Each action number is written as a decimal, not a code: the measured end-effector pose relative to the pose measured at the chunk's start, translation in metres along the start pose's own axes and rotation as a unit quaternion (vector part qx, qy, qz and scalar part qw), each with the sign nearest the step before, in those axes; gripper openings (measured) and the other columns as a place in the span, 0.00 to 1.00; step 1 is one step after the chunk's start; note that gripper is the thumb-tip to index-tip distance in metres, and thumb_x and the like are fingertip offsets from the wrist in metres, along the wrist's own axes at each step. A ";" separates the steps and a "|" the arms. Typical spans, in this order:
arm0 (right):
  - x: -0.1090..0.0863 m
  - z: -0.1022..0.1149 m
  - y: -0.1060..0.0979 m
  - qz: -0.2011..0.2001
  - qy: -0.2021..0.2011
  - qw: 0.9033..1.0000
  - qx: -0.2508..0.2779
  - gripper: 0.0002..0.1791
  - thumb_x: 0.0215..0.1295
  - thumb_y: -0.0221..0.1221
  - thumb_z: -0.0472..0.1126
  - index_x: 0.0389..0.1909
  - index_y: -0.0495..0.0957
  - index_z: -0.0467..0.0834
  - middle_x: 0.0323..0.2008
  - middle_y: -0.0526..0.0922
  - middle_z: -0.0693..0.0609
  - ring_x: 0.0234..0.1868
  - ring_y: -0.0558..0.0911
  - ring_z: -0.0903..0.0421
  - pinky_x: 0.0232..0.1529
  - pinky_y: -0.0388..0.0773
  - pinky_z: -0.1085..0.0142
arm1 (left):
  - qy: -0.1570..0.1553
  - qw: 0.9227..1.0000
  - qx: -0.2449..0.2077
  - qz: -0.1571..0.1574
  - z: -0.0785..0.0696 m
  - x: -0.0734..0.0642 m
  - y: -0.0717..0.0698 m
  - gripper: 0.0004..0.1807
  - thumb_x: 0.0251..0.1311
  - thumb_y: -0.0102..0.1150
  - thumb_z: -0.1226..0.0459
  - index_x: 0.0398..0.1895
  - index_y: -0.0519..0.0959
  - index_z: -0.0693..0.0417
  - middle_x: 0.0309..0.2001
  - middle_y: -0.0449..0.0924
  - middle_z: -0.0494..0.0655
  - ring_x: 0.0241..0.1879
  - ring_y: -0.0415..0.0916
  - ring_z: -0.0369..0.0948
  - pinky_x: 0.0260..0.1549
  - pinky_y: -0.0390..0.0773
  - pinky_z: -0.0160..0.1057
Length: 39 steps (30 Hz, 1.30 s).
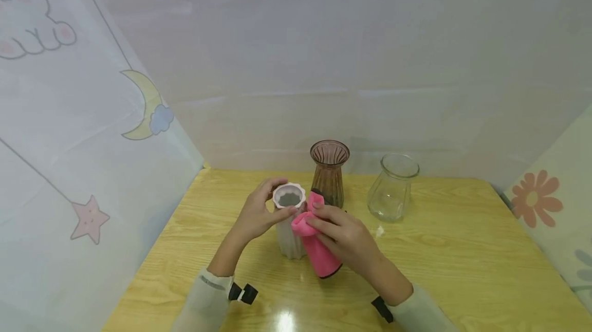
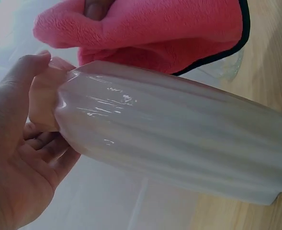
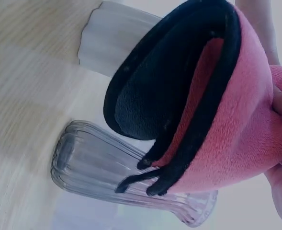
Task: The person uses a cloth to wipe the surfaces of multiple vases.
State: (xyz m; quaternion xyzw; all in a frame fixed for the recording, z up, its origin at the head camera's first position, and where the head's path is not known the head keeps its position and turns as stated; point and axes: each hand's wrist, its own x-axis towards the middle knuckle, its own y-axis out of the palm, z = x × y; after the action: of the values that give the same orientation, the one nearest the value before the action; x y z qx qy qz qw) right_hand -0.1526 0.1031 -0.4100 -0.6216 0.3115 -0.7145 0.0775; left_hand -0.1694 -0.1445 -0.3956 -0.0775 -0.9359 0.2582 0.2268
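Note:
A white fluted vase [image 1: 289, 239] stands upright on the table, its scalloped mouth facing up. My left hand [image 1: 260, 211] grips its neck, thumb on the near side and fingers around the far side. In the left wrist view the glossy ribbed body of the vase [image 2: 179, 129] shows in full. A pink cloth with dark edging [image 1: 321, 255] hangs bunched from my right hand [image 1: 347, 234], which pinches it beside the vase's rim. The right wrist view shows the dark underside of the cloth [image 3: 150, 91] folded open.
Behind the cloth stands a brownish-purple ribbed glass vase [image 1: 329, 170]. Farther right is a clear glass vase [image 1: 390, 196]. All rest on a yellow wood-grain table [image 1: 453, 250], with a pale sheet [image 1: 296, 65] hanging behind it and printed sheets at both sides.

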 end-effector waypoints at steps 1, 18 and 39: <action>0.002 -0.001 0.001 -0.001 -0.003 1.000 0.000 0.20 0.79 0.51 0.46 0.46 0.88 0.39 0.44 0.86 0.45 0.47 0.87 0.48 0.48 0.85 0.61 | -0.003 1.000 0.004 0.002 -0.002 0.000 -0.001 0.35 0.58 0.74 0.58 0.67 0.71 0.54 0.59 0.77 0.48 0.58 0.75 0.45 0.61 0.75 0.57; -0.015 -0.004 0.024 -0.025 0.012 0.999 0.032 0.18 0.78 0.53 0.44 0.42 0.89 0.37 0.40 0.86 0.45 0.45 0.86 0.47 0.51 0.84 0.63 | 0.007 0.998 -0.048 0.032 0.003 0.003 -0.003 0.33 0.59 0.73 0.64 0.68 0.73 0.55 0.58 0.78 0.51 0.55 0.77 0.46 0.55 0.82 0.45; -0.046 0.001 0.036 0.123 0.070 0.990 0.028 0.15 0.47 0.77 0.32 0.37 0.90 0.47 0.38 0.86 0.55 0.41 0.84 0.58 0.42 0.83 0.68 | 0.036 0.971 -0.177 0.158 0.028 0.019 -0.018 0.37 0.65 0.67 0.61 0.74 0.65 0.59 0.69 0.71 0.57 0.65 0.72 0.52 0.65 0.72 0.47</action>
State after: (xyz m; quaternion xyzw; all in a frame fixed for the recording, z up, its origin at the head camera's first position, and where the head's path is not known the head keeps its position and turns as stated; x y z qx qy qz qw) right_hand -0.1513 0.0969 -0.4684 -0.5246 0.3702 -0.7499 0.1596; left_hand -0.1992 -0.1676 -0.4002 -0.2728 -0.9339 0.1179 0.1988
